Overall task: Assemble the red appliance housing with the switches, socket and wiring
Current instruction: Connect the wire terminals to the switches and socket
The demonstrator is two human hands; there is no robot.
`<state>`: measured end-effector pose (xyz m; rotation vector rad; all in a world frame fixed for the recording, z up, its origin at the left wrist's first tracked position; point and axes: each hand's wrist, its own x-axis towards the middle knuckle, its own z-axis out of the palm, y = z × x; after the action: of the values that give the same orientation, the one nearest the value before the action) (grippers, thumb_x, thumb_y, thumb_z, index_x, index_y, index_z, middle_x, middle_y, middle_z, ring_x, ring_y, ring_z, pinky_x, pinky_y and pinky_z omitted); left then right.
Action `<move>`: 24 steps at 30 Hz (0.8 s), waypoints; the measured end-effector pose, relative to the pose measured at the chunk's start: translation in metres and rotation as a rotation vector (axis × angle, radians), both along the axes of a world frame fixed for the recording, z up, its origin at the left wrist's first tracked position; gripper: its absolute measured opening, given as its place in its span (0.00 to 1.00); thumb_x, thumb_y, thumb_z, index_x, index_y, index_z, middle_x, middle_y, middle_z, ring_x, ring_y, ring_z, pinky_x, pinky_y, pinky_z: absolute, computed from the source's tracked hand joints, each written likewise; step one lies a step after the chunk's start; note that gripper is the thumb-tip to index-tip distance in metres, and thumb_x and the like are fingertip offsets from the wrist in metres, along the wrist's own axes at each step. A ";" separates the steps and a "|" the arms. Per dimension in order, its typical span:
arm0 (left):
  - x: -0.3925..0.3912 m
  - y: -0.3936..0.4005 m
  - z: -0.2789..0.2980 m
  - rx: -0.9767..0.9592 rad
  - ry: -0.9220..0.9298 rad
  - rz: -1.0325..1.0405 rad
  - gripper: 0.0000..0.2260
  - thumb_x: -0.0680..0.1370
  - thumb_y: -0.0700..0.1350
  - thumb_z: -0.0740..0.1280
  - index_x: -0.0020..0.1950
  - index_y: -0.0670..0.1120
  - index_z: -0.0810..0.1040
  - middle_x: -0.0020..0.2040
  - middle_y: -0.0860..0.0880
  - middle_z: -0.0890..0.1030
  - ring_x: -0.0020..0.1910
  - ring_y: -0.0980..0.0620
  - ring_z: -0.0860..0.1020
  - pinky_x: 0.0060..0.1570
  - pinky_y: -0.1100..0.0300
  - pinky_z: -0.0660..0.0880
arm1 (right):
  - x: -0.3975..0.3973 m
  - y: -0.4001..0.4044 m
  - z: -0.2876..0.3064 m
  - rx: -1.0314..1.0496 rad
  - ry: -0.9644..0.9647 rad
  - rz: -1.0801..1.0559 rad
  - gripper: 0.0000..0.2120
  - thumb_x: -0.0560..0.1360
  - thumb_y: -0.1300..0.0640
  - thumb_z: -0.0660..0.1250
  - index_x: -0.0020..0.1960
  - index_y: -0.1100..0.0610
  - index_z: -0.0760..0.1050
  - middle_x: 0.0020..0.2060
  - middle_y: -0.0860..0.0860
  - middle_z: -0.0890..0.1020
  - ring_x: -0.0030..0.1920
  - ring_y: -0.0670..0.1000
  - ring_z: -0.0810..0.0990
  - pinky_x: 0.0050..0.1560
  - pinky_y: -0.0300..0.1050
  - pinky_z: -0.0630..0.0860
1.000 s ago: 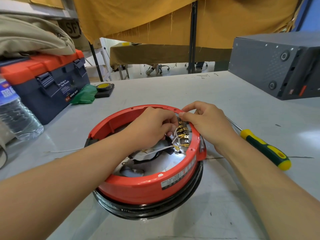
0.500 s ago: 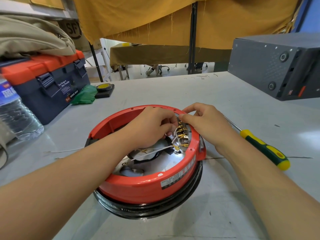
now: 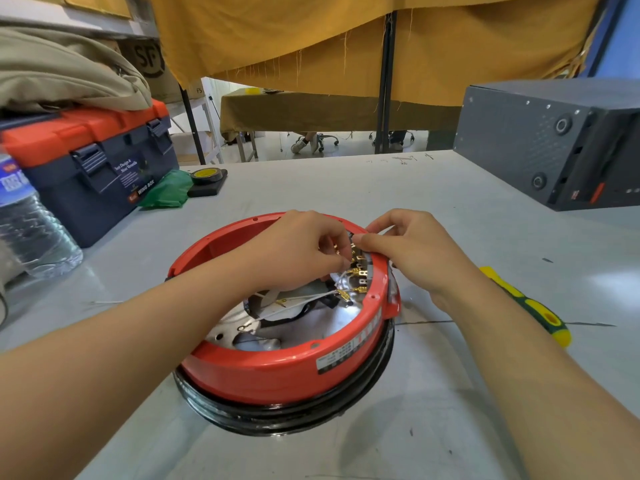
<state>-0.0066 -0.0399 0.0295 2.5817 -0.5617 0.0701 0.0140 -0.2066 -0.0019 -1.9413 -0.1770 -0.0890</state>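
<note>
Single head-worn view, wide-angle. Looks forward and down from above the near table (image 3: 450,209) edge, close over both forearms and the housing (image 3: 277,372) at centre frame. Far end takes in curtain (image 3: 346,39) and floor beyond.

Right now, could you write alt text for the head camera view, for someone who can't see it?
Two bare hands, left hand and right hand, work at brass wire terminals inside the rim of a round red housing on a grey table. A yellow-green screwdriver lies right; a toolbox and water bottle stand left.
</note>
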 end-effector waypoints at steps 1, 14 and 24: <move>0.000 0.000 0.001 0.010 0.012 0.001 0.01 0.73 0.44 0.70 0.42 0.50 0.81 0.32 0.55 0.80 0.34 0.60 0.77 0.36 0.66 0.72 | 0.000 0.000 0.000 -0.001 -0.014 -0.009 0.08 0.69 0.52 0.74 0.44 0.55 0.79 0.33 0.52 0.81 0.31 0.47 0.79 0.36 0.42 0.74; 0.004 -0.013 -0.007 -0.021 -0.003 0.056 0.04 0.71 0.46 0.71 0.37 0.50 0.80 0.28 0.57 0.75 0.28 0.61 0.73 0.29 0.73 0.67 | 0.003 0.001 0.000 0.019 -0.041 0.020 0.04 0.73 0.55 0.70 0.46 0.55 0.83 0.40 0.61 0.84 0.41 0.61 0.83 0.50 0.59 0.79; 0.003 -0.007 -0.013 -0.080 -0.017 0.023 0.04 0.73 0.46 0.72 0.39 0.47 0.81 0.28 0.54 0.75 0.27 0.62 0.70 0.29 0.72 0.65 | 0.004 0.002 -0.005 0.024 -0.026 0.017 0.07 0.71 0.51 0.71 0.47 0.51 0.81 0.41 0.59 0.82 0.40 0.57 0.83 0.47 0.55 0.78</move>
<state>-0.0031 -0.0472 0.0165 2.5124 -0.5245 0.1195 0.0179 -0.2047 -0.0072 -1.9153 -0.2090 -0.1042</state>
